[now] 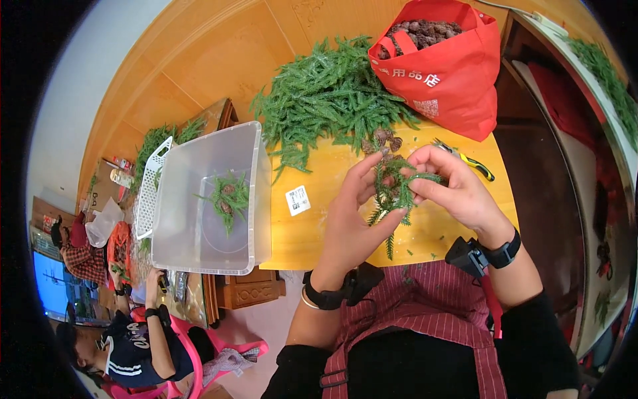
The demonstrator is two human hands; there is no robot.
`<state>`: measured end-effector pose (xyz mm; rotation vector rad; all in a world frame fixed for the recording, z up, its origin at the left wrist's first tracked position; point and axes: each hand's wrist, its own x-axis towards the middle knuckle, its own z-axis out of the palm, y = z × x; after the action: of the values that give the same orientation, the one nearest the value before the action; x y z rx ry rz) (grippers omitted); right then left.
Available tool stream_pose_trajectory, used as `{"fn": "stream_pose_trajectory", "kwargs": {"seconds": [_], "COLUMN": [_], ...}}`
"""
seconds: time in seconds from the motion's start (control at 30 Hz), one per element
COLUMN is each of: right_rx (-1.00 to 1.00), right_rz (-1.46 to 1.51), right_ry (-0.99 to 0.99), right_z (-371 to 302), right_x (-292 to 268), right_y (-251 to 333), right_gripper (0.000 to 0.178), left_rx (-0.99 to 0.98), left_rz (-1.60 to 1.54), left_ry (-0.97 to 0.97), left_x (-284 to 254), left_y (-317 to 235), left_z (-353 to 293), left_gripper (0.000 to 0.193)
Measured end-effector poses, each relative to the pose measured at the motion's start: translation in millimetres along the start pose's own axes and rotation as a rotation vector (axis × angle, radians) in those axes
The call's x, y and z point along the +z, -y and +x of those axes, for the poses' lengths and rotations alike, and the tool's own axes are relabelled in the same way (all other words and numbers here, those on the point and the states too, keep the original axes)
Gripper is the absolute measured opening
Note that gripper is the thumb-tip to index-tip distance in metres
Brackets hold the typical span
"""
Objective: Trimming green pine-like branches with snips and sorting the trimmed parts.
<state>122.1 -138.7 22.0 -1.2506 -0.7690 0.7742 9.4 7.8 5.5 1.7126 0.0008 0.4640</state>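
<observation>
Between my hands, above the yellow table (312, 233), is a green pine sprig (384, 199) with small brown pine cones among its needles. My left hand (352, 216) curls round the sprig from the left, thumb and fingers against it. From the right, my right hand (458, 193) pinches one of the sprig's branches between thumb and fingers. A few loose pine cones (382, 139) lie just beyond my fingertips. To the right of them rests a pair of pliers (475, 165) with yellow and black handles.
A translucent plastic bin (259, 173) at left holds a pine sprig with cones (229, 198). Behind are a heap of green sprigs (332, 93) and a red bag (458, 86) of pine cones. A white card (298, 200) lies nearby. Two people (139, 346) (83, 256) work at left.
</observation>
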Motion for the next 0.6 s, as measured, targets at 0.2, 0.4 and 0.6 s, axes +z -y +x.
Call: {"fn": "stream_pose_trajectory", "kwargs": {"seconds": [0.2, 0.4, 0.6], "right_rx": [-0.021, -0.007, -0.016], "right_rz": [-0.048, -0.02, -0.026], "right_ry": [0.006, -0.003, -0.01], "right_z": [-1.1, -1.9, -2.3], "right_x": [-2.5, -1.5, -1.6], "right_y": [-4.4, -3.9, -5.4], "right_gripper": [0.019, 0.019, 0.019], "left_rx": [0.04, 0.035, 0.035], "left_rz": [0.064, 0.075, 0.11], "left_ry": [-0.025, -0.012, -0.018], "left_x": [1.5, -0.1, 0.1], "left_y": [0.9, 0.2, -1.7], "left_z": [-0.7, -2.8, -3.7], "left_gripper": [0.071, 0.085, 0.089]}}
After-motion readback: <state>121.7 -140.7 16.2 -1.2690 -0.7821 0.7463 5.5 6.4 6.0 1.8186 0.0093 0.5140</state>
